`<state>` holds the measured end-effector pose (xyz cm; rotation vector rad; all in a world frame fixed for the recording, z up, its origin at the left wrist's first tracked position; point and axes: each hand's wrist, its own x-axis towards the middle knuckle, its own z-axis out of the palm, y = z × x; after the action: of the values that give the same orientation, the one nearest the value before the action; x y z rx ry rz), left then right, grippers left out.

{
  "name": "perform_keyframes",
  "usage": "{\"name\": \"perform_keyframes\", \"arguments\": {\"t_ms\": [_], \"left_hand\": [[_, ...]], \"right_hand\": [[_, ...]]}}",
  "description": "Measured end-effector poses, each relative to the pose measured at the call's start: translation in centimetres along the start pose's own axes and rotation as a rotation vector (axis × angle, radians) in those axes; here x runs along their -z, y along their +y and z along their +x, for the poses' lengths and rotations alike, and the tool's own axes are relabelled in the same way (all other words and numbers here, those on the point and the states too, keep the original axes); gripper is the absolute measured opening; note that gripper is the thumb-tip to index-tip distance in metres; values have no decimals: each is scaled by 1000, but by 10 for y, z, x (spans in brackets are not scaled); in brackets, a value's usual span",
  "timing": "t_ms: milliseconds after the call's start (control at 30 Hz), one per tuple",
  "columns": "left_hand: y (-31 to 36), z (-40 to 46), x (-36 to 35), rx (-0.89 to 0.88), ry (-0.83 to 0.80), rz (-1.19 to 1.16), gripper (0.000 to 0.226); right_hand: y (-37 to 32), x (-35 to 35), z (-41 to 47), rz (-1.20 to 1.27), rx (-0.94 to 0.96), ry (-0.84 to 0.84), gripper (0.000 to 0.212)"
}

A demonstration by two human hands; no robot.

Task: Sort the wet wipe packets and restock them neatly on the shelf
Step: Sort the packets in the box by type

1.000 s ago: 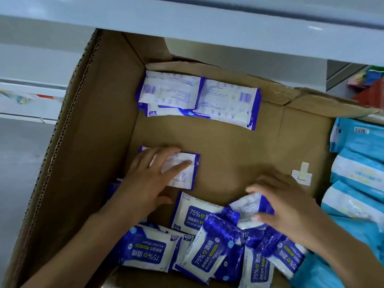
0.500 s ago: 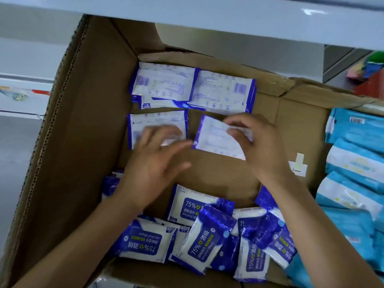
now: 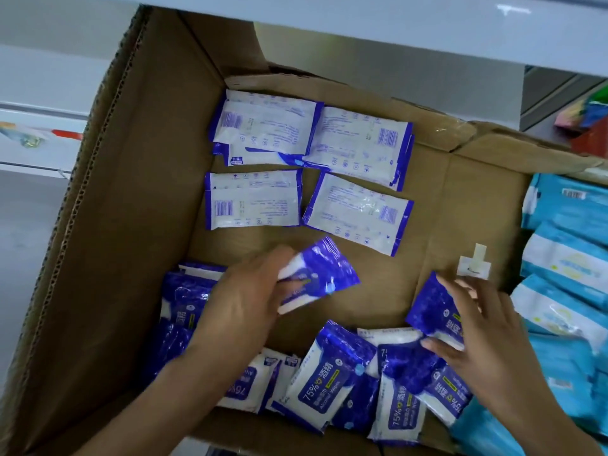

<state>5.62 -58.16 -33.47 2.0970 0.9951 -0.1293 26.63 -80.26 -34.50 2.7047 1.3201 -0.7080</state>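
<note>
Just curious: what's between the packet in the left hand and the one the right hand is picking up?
Only bare cardboard box floor separates the left hand's packet from the right hand's packet, per the head view.

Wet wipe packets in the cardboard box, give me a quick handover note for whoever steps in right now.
Left hand grips one blue packet lifted above the box floor.
Right hand grips another blue packet at the loose pile along the near edge.
Done: four groups of packets lie face down in two rows at the far end of the cardboard box.
Left: lay down both held packets, sort the pile, then restock the shelf.
</note>
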Motion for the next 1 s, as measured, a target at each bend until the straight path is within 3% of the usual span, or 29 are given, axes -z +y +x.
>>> {"name": "perform_keyframes", "arguments": {"t_ms": [67,100,200,300,400,500,567,633,700,767,833,900,1000], "left_hand": [[-3,12,22,121,142,-280,24],[-6,20,33,103,189,-285,24],[-20,49,49,-60,232,133,31],[-31,78,55,-132,139,529,45],[-31,86,56,-152,176,636,50],[-19,69,59,-155,276,574,43],[-23,49,59,-188,170,523,36],[-34,27,58,-141,-24,540,41],[-46,5,55,-72,-186,618,55],[-55,-11,52,-1,-275,630,64],[-58,-18,52,17,-292,605,60],[-58,-22,54,28,-290,548,45],[-61,-27,57,103,-265,358,33]], "right_hand": [[4,-5,-2,23,25,57,89],[4,-5,-1,47,40,81,86],[-3,-1,7,140,71,132,81],[-28,14,26,247,178,193,71],[-64,26,64,301,352,283,55],[-90,19,102,211,471,352,43],[-98,10,111,134,490,381,37],[-101,8,104,179,464,407,32],[-105,14,81,301,458,340,29],[-108,17,51,310,448,75,44],[-110,11,21,206,443,-149,63],[-107,-4,-1,136,429,-222,72],[-105,-14,-11,295,248,-312,47]]}}
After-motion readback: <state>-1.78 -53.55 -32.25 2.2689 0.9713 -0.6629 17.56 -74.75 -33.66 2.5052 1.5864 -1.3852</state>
